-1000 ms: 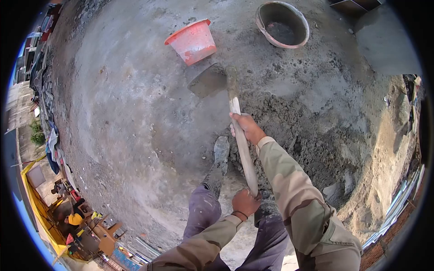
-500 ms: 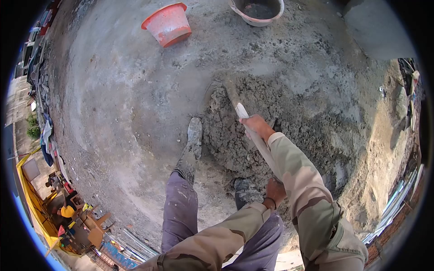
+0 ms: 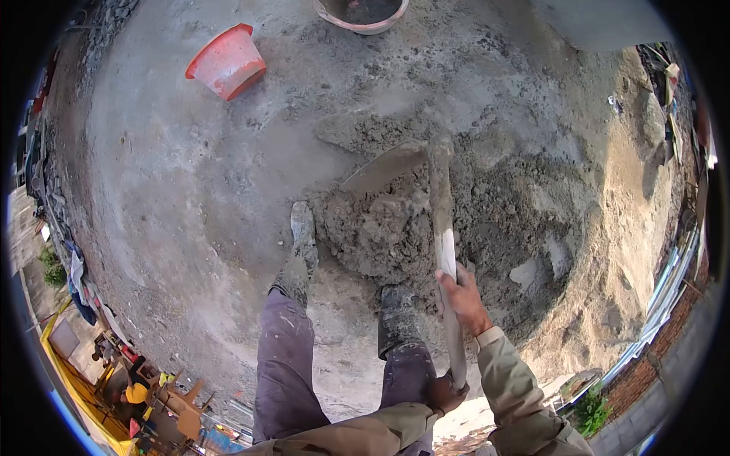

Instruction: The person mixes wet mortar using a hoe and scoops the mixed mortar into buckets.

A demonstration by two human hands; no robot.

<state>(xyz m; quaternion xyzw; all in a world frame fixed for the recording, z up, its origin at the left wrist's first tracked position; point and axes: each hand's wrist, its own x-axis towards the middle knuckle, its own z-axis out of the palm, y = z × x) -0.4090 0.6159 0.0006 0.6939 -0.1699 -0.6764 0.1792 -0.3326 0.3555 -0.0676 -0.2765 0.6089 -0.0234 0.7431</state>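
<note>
Gripping the hoe (image 3: pixel 443 232) with left hand (image 3: pixel 446 394) and right hand (image 3: pixel 465 301), the person holds its blade (image 3: pixel 389 165) at wet mortar (image 3: pixel 380 232), heaped but lumpy, apparently partly worked, inside the right edge of the ground (image 3: pixel 190 159).

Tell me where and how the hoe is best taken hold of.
By the bare wooden handle, reaching in from the person's side, each hand wrapped around it. It is long and slim, its end towards the person and away from the blade and wet mix. A spaced grip probably steers best: left hand near the end, right hand further along.
</note>
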